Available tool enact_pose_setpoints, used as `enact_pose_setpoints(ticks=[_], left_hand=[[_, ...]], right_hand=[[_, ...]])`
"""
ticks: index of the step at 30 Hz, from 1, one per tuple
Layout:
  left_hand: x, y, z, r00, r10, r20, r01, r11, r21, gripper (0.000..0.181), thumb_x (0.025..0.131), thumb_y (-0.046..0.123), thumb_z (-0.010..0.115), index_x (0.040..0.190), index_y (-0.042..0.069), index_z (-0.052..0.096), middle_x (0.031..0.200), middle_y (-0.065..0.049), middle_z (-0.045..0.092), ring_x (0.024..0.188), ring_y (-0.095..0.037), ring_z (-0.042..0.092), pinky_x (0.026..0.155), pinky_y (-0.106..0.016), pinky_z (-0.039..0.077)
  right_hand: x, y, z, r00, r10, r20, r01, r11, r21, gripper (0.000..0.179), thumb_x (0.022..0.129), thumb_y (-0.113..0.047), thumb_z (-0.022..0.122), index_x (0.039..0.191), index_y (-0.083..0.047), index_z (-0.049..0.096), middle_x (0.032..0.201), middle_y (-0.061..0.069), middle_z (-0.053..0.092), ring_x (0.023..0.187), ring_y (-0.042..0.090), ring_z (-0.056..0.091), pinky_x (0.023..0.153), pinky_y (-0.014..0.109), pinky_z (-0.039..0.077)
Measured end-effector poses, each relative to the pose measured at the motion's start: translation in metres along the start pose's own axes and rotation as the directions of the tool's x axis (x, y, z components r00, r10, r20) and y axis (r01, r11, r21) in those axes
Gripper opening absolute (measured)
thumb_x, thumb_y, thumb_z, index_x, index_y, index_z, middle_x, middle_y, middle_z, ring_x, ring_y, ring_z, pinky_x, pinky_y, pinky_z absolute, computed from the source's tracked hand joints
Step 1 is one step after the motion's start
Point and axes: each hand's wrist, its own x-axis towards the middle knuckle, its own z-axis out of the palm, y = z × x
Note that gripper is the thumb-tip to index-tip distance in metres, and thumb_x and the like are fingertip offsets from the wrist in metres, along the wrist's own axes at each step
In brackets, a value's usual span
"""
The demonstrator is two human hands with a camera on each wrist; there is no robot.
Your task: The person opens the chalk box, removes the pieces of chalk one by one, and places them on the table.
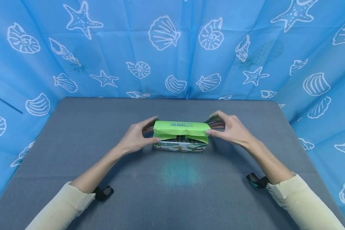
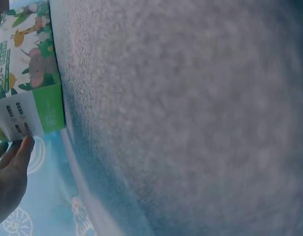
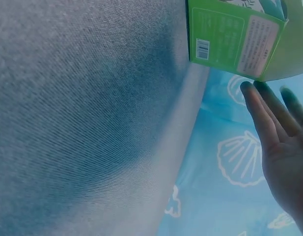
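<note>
A small cardboard box (image 1: 180, 146) with a bright green lid (image 1: 181, 127) and a front printed with cartoon animals stands on the grey table. Its lid is raised a little at the front, leaving a dark gap whose contents I cannot make out. My left hand (image 1: 135, 138) holds the left end, its thumb at the front and its fingers toward the back. At the right end, my right hand (image 1: 231, 128) has its thumb on the lid's front corner and its fingers behind. The right wrist view shows the green end panel (image 3: 230, 42) with a barcode.
The grey cloth-covered table (image 1: 126, 191) ends at a blue curtain (image 1: 178, 60) with white shells and starfish. Dark straps with small black devices sit on both wrists, by the cream sleeves (image 1: 63, 204). A faint teal light patch (image 1: 179, 171) lies before the box.
</note>
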Motion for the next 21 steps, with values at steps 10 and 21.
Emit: enact_pose_setpoints(ticks=[10,21], left_hand=[[0.0000,-0.0004,0.0022,0.998,-0.031,-0.047,0.028,0.998,-0.060,0.069,0.078,0.019,0.087,0.134,0.005,0.047,0.139,-0.017,0.055,0.123,-0.031,0.059,0.100,-0.036,0.051],[0.0011,-0.0005,0.0024,0.999,-0.018,-0.040,0.017,1.000,-0.011,0.080,0.080,0.025,0.085,0.147,0.007,0.045,0.146,-0.017,0.050,0.125,-0.034,0.057,0.101,-0.044,0.050]], right_hand=[[-0.0048,0.0060,0.0025,0.998,-0.003,-0.068,0.007,0.998,0.064,0.023,0.095,-0.022,0.068,0.110,-0.005,0.073,0.122,0.016,0.068,0.101,0.025,0.069,0.086,0.026,0.056],[-0.0065,0.0092,0.0071,0.990,0.051,-0.134,-0.040,0.996,0.083,0.033,0.099,-0.026,0.063,0.124,-0.004,0.069,0.119,0.013,0.070,0.106,0.026,0.067,0.087,0.021,0.052]])
